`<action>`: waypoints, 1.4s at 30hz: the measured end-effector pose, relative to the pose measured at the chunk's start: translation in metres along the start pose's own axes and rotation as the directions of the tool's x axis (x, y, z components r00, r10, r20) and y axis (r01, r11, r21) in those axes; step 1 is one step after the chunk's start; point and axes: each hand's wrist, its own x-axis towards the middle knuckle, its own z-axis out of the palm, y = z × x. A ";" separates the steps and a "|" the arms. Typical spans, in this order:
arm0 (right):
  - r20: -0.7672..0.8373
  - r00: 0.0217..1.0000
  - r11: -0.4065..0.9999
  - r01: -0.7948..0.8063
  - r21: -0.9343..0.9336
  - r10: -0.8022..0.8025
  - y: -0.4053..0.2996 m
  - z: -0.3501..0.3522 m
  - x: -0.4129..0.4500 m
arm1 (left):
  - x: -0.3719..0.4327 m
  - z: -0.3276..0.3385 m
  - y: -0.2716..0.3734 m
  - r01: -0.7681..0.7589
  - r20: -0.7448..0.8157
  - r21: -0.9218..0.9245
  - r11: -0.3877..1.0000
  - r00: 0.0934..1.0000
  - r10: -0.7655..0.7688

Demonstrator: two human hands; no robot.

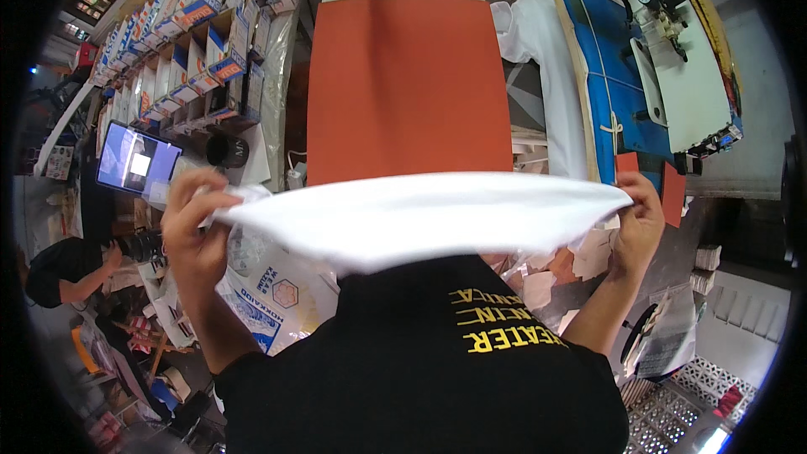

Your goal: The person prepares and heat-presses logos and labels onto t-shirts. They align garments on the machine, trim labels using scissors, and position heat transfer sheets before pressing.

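Note:
A white fabric garment [416, 217] is stretched across in front of my chest, slightly blurred. My left hand [198, 221] pinches its left end, and my right hand [638, 221] grips the right end. Just beyond the cloth lies a long orange-red platen [410, 88] with a pale far end. The garment's front edge overlaps the platen's near end from this view; whether they touch I cannot tell. Another white garment [548, 57] drapes down beside the platen on the right.
Shelved cardboard boxes [189, 44] fill the upper left, above a lit screen [139, 157] and a black cup [228, 151]. On the right stands a machine [681, 57] with a pressure gauge beside a blue panel [611, 69]. Another person [69, 274] works at far left. Printed plastic bags [277, 302] lie left of me.

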 end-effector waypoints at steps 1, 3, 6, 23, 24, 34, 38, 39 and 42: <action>0.034 0.999 0.996 0.018 0.091 -0.021 0.005 -0.005 -0.002 | -0.001 0.008 -0.006 0.190 0.047 -0.141 0.972 0.982 -0.185; 0.087 0.993 0.957 0.052 0.284 -0.079 0.014 -0.010 -0.009 | -0.005 0.004 -0.020 -0.024 -0.022 -0.301 0.953 1.000 0.018; 0.031 0.973 0.882 0.193 0.431 -0.228 -0.024 -0.018 0.001 | -0.012 -0.019 -0.025 -0.158 -0.184 -0.829 0.536 0.983 0.005; 0.040 0.909 0.681 -0.280 -0.677 0.414 0.175 0.156 0.033 | 0.008 0.183 -0.189 0.563 0.131 0.037 0.826 0.817 -0.562; 0.116 0.665 0.659 -0.672 -0.339 0.738 0.209 0.156 0.010 | -0.024 0.201 -0.221 0.864 0.414 -0.096 0.495 0.486 -0.770; 0.389 0.724 0.531 -0.685 0.498 0.570 0.191 0.157 0.039 | 0.013 0.217 -0.208 0.575 0.237 -0.777 0.257 0.645 -0.726; 0.369 0.664 0.461 -0.731 0.503 0.650 0.188 0.153 0.035 | 0.012 0.190 -0.201 0.796 0.424 -0.578 0.177 0.480 -0.768; 0.380 0.650 0.435 -0.740 0.514 0.658 0.187 0.152 0.034 | 0.013 0.180 -0.191 0.849 0.533 -0.523 0.073 0.393 -0.749; 0.361 0.701 0.430 -0.682 0.591 0.615 0.189 0.150 0.031 | 0.002 0.177 -0.187 0.595 0.430 -0.801 0.066 0.648 -0.629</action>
